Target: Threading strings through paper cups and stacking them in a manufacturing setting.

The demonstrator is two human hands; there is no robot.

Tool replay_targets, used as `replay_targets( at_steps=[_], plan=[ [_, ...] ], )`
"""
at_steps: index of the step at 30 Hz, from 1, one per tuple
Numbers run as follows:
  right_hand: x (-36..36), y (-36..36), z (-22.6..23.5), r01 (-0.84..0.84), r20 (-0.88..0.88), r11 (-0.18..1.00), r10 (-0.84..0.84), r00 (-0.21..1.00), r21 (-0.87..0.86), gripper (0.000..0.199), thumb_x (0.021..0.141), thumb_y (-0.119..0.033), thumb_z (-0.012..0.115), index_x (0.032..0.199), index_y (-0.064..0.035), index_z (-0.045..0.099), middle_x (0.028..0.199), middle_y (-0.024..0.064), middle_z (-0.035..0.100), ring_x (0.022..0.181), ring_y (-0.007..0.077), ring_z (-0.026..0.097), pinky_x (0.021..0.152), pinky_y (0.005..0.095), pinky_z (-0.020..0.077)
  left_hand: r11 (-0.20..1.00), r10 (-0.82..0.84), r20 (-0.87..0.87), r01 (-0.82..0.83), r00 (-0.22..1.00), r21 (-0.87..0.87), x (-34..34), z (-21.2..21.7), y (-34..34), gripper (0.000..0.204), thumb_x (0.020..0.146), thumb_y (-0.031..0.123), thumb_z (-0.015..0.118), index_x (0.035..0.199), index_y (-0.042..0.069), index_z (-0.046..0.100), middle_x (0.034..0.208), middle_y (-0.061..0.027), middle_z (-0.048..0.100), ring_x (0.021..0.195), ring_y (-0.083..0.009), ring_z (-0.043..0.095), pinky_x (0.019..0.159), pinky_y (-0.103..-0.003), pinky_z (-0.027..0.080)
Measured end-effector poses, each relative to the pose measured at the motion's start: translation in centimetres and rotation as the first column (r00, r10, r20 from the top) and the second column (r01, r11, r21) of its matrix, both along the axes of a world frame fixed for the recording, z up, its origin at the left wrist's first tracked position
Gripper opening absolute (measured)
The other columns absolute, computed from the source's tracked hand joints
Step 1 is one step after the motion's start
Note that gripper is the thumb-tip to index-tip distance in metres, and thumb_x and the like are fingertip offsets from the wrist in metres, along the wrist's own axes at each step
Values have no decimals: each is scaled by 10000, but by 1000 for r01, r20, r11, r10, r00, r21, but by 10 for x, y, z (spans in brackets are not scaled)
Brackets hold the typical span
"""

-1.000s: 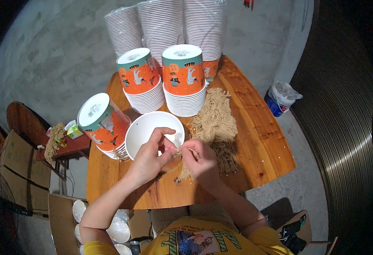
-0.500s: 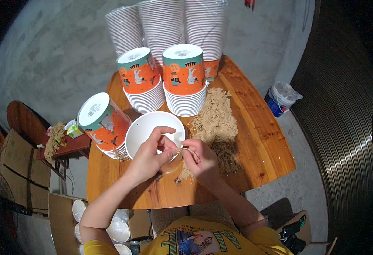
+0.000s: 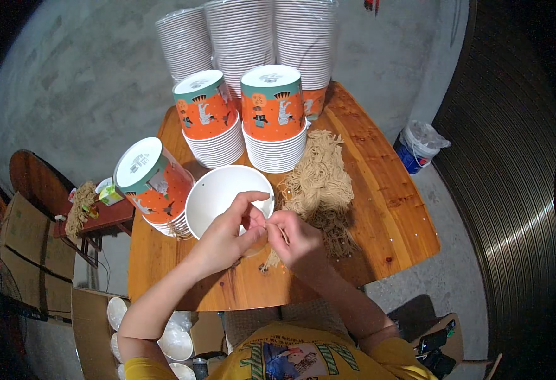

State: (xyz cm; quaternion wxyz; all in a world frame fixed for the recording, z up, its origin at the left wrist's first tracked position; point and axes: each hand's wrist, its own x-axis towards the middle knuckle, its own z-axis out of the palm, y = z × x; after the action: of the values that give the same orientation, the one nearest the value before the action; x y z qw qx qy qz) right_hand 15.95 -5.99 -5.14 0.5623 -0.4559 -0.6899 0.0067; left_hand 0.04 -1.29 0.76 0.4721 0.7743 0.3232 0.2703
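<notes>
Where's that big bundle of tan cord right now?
In the head view, the tan cord bundle lies on the wooden table, right of the open white bucket and just beyond the right hand.

Bucket (image 3: 415, 149) (blue, white), grey wall (image 3: 100, 82)

The person wears a yellow shirt (image 3: 366, 364) with short sleeves (image 3: 146, 369). On its front there is a colourful printed picture (image 3: 293, 360), mostly blue, between large green striped letters, with small dark lettering above. The trousers (image 3: 252, 321) are greyish-brown. The left hand (image 3: 227, 237) and right hand (image 3: 300, 246) are bare.
</notes>
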Motion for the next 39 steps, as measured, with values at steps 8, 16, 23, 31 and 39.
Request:
replay_targets(
  at_steps=[8,16,23,31,39],
  plan=[
    [-2,-6,-12,-322,-462,895,154,874,-310,58,883,1,538,909,-34,500,668,-19,513,557,44,461,498,207,391,913,73,-142,-8,987,408,2,-1,-3,335,848,-5,594,1170,40,512,899,-77,522,835,-181,535,763,-300,452],
    [-8,-17,3,-637,-783,591,14,622,-495,91,945,-150,475,931,-76,527,689,-21,494,542,43,421,484,192,351,789,53,-166,61,985,611,3,-7,2,150,771,-18,594,899,22,527,866,-143,484,860,-342,490,744,-405,419],
    [-8,-20,-1,-655,-781,556,17,624,-512,100,944,-173,485,942,-86,535,688,-26,499,543,39,423,477,191,346,764,67,-147,44,987,643,4,-9,2,169,739,-22,610,879,22,525,858,-135,475,856,-336,486,734,-408,415],
    [-9,-24,4,-631,-823,645,7,568,-430,129,971,-168,437,1035,-68,488,579,-4,475,421,48,371,410,190,299,744,78,-145,39,986,667,4,-6,-1,114,802,34,609,886,21,534,855,-130,469,858,-329,491,739,-403,421],
    [-14,-17,-4,-555,-780,722,35,625,-413,82,948,-129,510,990,-59,499,529,-40,418,394,41,368,368,199,283,773,67,-157,48,985,633,5,-4,-3,74,849,67,604,880,26,551,882,-121,499,881,-318,505,765,-390,425]
  ],
)
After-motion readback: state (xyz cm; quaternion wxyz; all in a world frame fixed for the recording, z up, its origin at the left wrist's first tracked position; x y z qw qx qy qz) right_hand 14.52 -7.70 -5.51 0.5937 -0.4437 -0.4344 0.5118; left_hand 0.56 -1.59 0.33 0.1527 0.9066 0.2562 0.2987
